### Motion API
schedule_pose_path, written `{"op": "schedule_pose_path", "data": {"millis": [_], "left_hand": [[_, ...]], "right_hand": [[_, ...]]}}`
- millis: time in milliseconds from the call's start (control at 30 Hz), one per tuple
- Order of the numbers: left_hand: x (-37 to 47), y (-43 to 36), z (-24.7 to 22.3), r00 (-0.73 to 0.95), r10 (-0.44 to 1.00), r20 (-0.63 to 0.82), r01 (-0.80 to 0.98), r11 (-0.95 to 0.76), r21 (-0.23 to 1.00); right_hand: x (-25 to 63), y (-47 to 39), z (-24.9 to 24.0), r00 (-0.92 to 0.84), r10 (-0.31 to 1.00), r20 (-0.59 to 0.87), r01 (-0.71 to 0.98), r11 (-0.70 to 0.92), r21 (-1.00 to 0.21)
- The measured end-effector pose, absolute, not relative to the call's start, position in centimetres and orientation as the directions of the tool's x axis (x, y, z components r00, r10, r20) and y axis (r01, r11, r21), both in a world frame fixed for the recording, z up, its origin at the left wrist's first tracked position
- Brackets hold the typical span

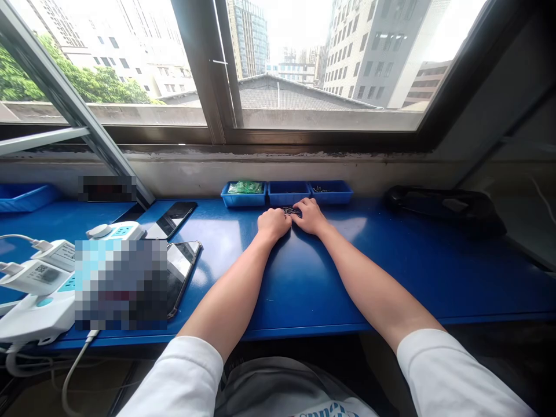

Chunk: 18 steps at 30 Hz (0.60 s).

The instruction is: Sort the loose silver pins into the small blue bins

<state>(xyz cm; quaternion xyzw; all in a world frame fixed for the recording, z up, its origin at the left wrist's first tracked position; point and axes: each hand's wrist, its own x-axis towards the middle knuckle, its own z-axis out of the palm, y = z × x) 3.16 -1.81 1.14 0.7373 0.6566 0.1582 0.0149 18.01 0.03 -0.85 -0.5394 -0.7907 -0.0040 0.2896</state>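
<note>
A small heap of dark, thin metal pieces, perhaps screws (290, 211), lies on the blue tabletop between my two hands. My left hand (273, 224) rests at the heap's left side with its fingers curled in; what they hold, if anything, is hidden. On the other side, my right hand (311, 216) touches the heap, thumb and fingers apart. Just behind my hands stand three blue bins: the left bin (244, 200) holds green-tinted plastic packets (244, 187), the middle bin (286, 191) shows its blue inside, and the right bin (336, 197) contains small dark pieces.
To the left lie a phone (176, 219), a second device (186, 272) and a white power strip (32, 318) with plugged-in chargers and cables. A black case-like object (447, 208) is at the right back. The window wall bounds the blue table (391, 278) behind.
</note>
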Motion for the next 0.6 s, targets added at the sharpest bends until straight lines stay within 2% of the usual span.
{"op": "schedule_pose_path", "data": {"millis": [433,600], "left_hand": [[3.27,-2.34,1.35,0.162,0.958,0.235,0.94,-0.223,0.26],[3.31,-2.28,1.36,0.158,0.955,0.253,0.951,-0.216,0.222]], "right_hand": [[18.12,0.08,-0.85,-0.285,0.857,0.43,0.839,0.44,-0.32],[18.21,0.21,-0.92,-0.284,0.861,0.422,0.834,0.439,-0.334]]}}
